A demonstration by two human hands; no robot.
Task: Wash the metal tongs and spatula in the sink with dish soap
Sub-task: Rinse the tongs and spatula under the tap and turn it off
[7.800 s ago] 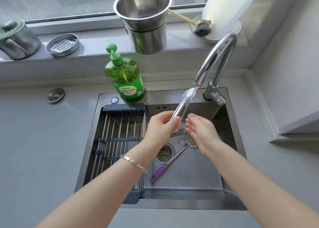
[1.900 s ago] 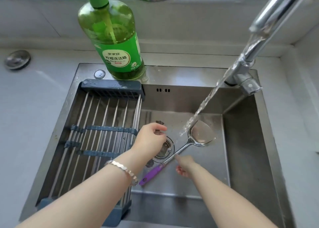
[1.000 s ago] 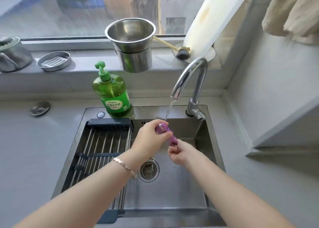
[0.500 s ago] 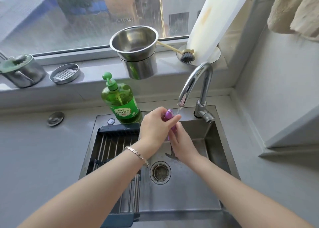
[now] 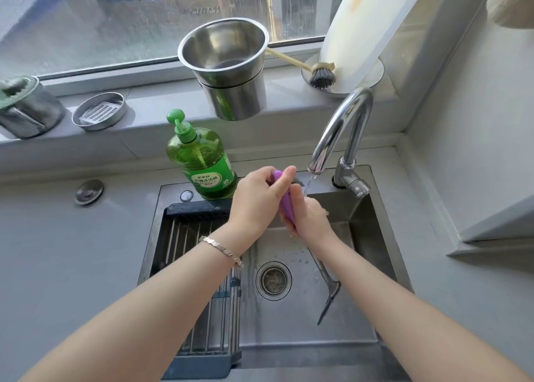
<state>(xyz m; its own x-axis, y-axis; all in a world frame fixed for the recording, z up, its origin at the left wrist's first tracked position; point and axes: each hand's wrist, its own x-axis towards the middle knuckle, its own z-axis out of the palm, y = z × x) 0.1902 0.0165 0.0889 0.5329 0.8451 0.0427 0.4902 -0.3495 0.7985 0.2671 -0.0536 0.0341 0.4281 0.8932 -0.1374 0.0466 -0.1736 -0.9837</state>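
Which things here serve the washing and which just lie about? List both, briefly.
In the job: spatula, gripped by left hand and right hand; running faucet; dish soap bottle; sink. Not in view: tongs.
Lying about: stacked steel pots, brush, round steel dish, sink plug, drying rack.

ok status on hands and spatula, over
Left hand and right hand both grip spatula by purple handle. Blade down in sink, handle beside faucet stream. Nothing blocking.
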